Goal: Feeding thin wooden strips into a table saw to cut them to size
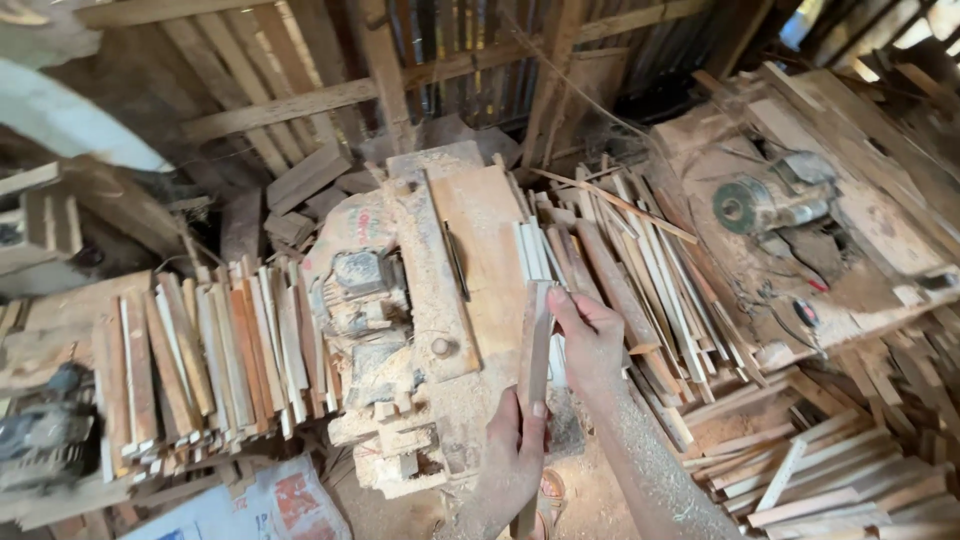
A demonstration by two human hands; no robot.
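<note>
A narrow wooden slat [536, 345] is held lengthwise over a small sawdust-covered table saw [470, 260]. My left hand [515, 440] grips the slat's near end. My right hand [590, 335] holds its far end from the right side, fingers wrapped on the top. The saw blade slot [456, 262] lies to the left of the slat, on the flat wooden top. A dusty motor [362, 280] sits on the saw's left side.
Stacked wood slats [210, 365] lie left of the saw, more strips [640, 270] pile up on its right and at bottom right [820, 470]. Another dusty machine with a green pulley [745, 205] stands at right. Plank walls behind.
</note>
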